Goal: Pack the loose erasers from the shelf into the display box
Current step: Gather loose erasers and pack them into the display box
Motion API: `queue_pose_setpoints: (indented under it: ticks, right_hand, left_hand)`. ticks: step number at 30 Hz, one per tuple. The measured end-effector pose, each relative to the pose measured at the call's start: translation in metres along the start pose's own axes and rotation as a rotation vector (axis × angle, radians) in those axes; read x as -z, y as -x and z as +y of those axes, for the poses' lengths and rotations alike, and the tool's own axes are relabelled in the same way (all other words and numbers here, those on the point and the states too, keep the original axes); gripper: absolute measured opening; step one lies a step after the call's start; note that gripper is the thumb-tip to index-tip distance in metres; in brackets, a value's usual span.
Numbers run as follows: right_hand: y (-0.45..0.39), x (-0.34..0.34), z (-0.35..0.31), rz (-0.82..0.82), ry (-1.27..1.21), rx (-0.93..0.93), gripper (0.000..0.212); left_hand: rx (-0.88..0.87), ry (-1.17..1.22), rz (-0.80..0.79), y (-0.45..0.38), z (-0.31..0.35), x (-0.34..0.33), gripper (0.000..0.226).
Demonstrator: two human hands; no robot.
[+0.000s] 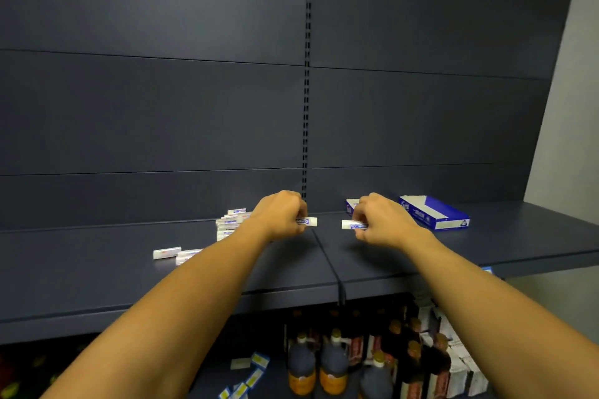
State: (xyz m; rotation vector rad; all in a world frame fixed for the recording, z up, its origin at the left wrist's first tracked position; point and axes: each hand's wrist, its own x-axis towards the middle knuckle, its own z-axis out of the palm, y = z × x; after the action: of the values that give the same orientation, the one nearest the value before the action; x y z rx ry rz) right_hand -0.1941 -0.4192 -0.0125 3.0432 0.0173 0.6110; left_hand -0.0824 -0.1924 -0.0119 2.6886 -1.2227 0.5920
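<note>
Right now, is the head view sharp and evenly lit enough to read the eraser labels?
Head view: wide-angle bend at the edges; dim, even light; no glare on the dark grey metal shelf. The white erasers in the left hand and right hand are soft; labels unreadable. The bottles below are blurred and shadowed.

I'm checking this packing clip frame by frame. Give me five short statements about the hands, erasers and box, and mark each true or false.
1. The left hand pinches a small white eraser with a blue sleeve. True.
2. The right hand is empty. False: it grips another white eraser.
3. The blue and white cardboard display box lies right of both hands. True.
4. The pile of loose white erasers lies inside the box. False: it sits on the dark grey metal shelf, left of the hands.
5. Dark bottles stand below the shelf. True.
</note>
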Motion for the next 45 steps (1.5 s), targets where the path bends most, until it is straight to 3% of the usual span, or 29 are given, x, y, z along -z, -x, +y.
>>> queue_pose_setpoints:
  ticks: [17,32,45]
  right_hand:
    - [0.016,-0.014,0.121,-0.021,0.017,-0.046,0.031]
    - [-0.071,-0.039,0.195,0.030,-0.001,-0.017,0.024]
    - [-0.109,-0.096,0.222,0.146,-0.268,0.078,0.022]
  left_hand:
    - [0.011,0.001,-0.020,-0.072,0.080,-0.040,0.022]
    - [0.038,0.129,0.035,-0.175,0.058,-0.094,0.026]
    - [0.054,0.351,0.118,-0.206,0.052,-0.136,0.022]
